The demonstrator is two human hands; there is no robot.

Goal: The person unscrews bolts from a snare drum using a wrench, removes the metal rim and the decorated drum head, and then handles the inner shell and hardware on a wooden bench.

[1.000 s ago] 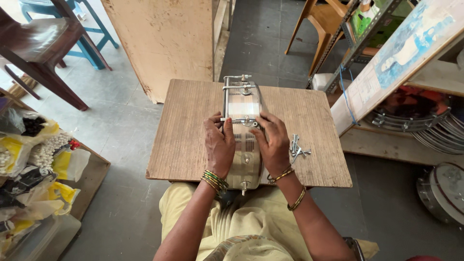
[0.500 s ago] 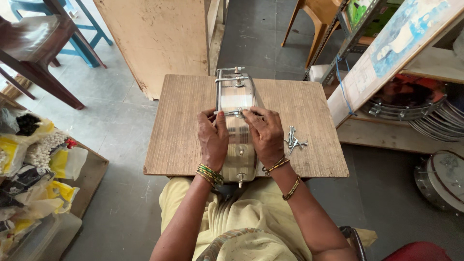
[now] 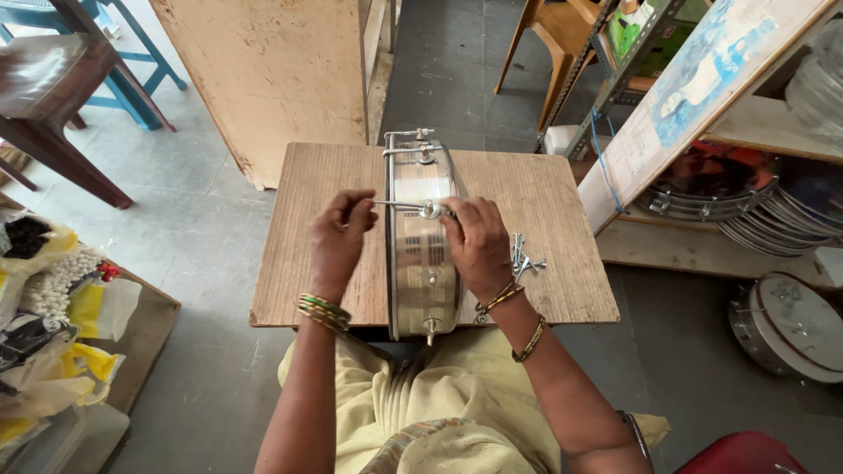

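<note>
A shiny metal drum shell [image 3: 423, 263] stands on its edge on a small wooden board table [image 3: 562, 290], with metal lugs along its side. My left hand [image 3: 338, 241] sits at the shell's left rim and pinches the end of a thin metal tension rod [image 3: 399, 205] that lies across the shell. My right hand [image 3: 477, 244] rests on the shell's right side with its fingers at the rod's round lug. Both wrists carry bangles.
A small pile of metal bolts [image 3: 523, 258] lies on the table right of my right hand. Stacked drum hoops [image 3: 764, 211] and a finished drum [image 3: 790, 325] sit at the right. A plywood sheet [image 3: 272, 70], chairs and bags [image 3: 53, 307] surround the table.
My left hand has slid off the top of the shell to its left rim and now pinches the rod. The right hand stays on the shell. The camera has shifted slightly.
</note>
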